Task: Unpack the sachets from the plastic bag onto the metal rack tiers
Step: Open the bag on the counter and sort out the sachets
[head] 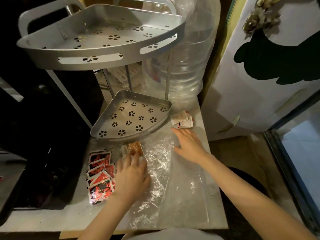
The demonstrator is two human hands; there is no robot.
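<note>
Your left hand lies palm down on the left part of the plastic bag, which is spread flat and crinkled on the counter. Its fingers are curled loosely over a tan sachet at the bag's top left edge. Can't tell whether they actually grip it or just rest on it.

Your right hand is flat on the bag's upper right corner, fingers spread and relaxed, holding nothing.

Red-and-black sachets sit in a loose overlapping pile on the counter just left of your left hand, touching the bag's edge. Can't tell if some are still under the plastic.

White sachets form a small stack on the counter just beyond your right fingertips, beside the right corner of the lower tier.

Rack stands at the back of the counter. Both the lower tier and the upper tier are bare, flower-shaped holes showing across both floors. No sachet is on either tier yet.

A large clear water bottle stands right of the rack, close behind it.
</note>
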